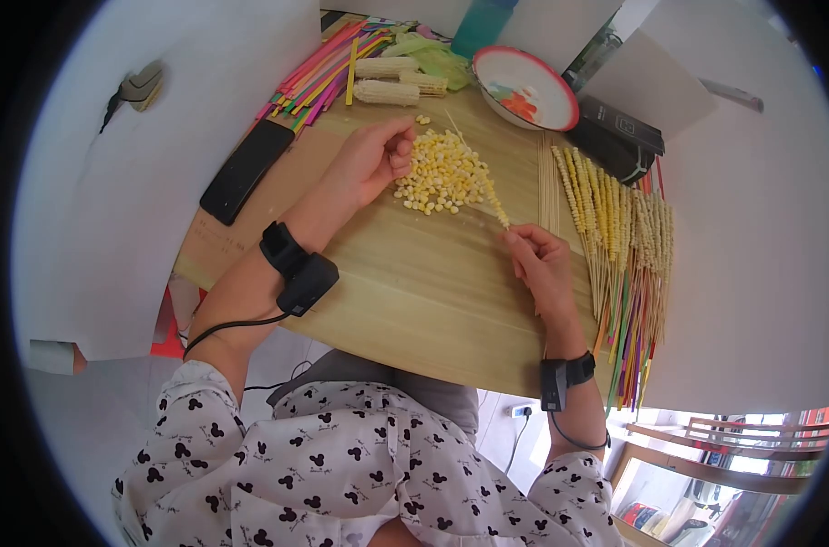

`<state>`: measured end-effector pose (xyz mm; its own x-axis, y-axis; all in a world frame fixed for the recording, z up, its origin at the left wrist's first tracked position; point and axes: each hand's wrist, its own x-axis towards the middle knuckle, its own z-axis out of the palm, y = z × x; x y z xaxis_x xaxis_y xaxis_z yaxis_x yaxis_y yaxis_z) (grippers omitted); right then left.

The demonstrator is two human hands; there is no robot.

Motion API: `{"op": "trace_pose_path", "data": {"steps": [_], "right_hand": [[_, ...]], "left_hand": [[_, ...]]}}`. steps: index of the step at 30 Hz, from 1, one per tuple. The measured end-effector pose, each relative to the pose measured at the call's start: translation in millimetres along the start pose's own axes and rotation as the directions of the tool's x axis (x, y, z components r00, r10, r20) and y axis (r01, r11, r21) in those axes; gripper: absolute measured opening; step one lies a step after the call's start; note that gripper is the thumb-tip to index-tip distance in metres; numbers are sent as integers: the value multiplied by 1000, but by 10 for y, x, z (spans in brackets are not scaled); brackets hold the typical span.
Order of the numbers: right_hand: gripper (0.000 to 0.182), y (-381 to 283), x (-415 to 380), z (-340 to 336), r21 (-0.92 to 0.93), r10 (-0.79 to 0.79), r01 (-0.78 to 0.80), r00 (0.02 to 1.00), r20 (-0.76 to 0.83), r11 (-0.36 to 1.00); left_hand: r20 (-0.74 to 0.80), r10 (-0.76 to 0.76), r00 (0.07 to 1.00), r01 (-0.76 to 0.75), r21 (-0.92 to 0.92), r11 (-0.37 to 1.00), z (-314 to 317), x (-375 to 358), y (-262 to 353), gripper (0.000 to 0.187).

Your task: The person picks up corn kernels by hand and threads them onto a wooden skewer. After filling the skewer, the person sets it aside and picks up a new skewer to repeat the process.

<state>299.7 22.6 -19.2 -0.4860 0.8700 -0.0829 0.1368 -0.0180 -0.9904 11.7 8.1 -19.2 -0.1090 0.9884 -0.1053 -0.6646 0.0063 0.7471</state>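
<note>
A loose pile of yellow and pale corn kernels (pixel 440 173) lies on the wooden table. My right hand (pixel 540 264) pinches the lower end of a thin skewer threaded with kernels (pixel 493 196); its bare tip slants up and left over the pile. At the pile's left edge is my left hand (pixel 376 157), fingers curled together; whatever they may hold is hidden. To the right, many skewers full of kernels (pixel 606 205) lie side by side, some with coloured strips at their lower ends. Bare skewers (pixel 549 182) lie between them and the pile.
Stripped corn cobs (pixel 387 92) and green husks (pixel 432 56) lie at the back, near colourful strips (pixel 328 73). A black phone (pixel 247 171) rests at left on cardboard (pixel 250 219). A red-rimmed bowl (pixel 567 109) and a black box (pixel 619 132) stand at back right.
</note>
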Motion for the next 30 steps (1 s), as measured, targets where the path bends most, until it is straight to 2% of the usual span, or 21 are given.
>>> {"op": "trace_pose_path", "data": {"steps": [1, 3, 4, 6, 7, 9, 10, 12, 13, 15, 16, 18, 19, 21, 25, 27, 28, 30], "right_hand": [[15, 1, 2, 9, -2, 3, -3, 1000, 1, 1000], [14, 19, 14, 11, 1, 1, -1, 1000, 1, 1000], [14, 23, 8, 11, -1, 1, -1, 1000, 2, 1000], [13, -21, -9, 20, 15, 11, -10, 1000, -14, 1000], [12, -38, -19, 24, 29, 27, -26, 1000, -15, 999], [12, -11, -15, 8, 30, 23, -23, 1000, -7, 999], [12, 0, -10, -2, 30, 20, -20, 1000, 4, 999], [12, 7, -13, -6, 32, 13, -13, 1000, 6, 999], [12, 9, -14, -7, 32, 8, -8, 1000, 12, 999], [12, 18, -10, -6, 44, 11, -11, 1000, 8, 999], [13, 22, -8, -7, 53, 18, -18, 1000, 10, 998], [13, 29, -9, -15, 57, 13, -14, 1000, 19, 998], [13, 33, -7, -20, 58, 7, -8, 999, 32, 998], [13, 28, -11, -18, 58, -1, -1, 999, 36, 998], [14, 9, -22, -10, 59, 0, -3, 999, 47, 998], [14, 19, -20, -9, 71, 1, -4, 999, 48, 997], [14, 25, -19, -9, 82, 0, -5, 999, 51, 997], [14, 34, -9, -16, 87, 3, -8, 998, 57, 996]], "left_hand": [[1, 0, 1000, 0, 2, 1000, 1, -20, 4, 22], [-69, 67, 995, -51, 211, 976, 43, -62, 42, 22], [-65, 65, 996, -49, 214, 976, 75, -93, 50, 22], [-64, 242, 968, -151, 622, 769, 145, -96, 60, 18], [-59, 241, 969, -154, 621, 768, 127, -84, 47, 18], [126, 378, 917, -327, 779, 534, 83, -75, 34, 11], [131, 377, 917, -330, 779, 533, 92, -84, 44, 11], [157, 311, 937, -269, 893, 360, 134, -133, 68, 11], [163, 310, 937, -273, 893, 357, 160, -155, 70, 11], [268, 296, 917, -326, 931, 166, 197, -191, 62, 14], [271, 295, 916, -328, 930, 164, 198, -194, 55, 14], [377, 233, 897, -395, 918, 38, 181, -194, 30, 15], [378, 230, 897, -396, 917, 36, 168, -190, 9, 15], [509, 223, 831, -489, 860, -145, 145, -182, -31, 15], [485, 175, 857, -461, 872, -164, 171, -184, -37, 14], [384, 185, 904, -384, 922, -36, 173, -177, -44, 12], [383, 185, 905, -383, 923, -36, 174, -179, -42, 12], [283, 157, 946, -297, 952, 72, 178, -177, -24, 9]]}}
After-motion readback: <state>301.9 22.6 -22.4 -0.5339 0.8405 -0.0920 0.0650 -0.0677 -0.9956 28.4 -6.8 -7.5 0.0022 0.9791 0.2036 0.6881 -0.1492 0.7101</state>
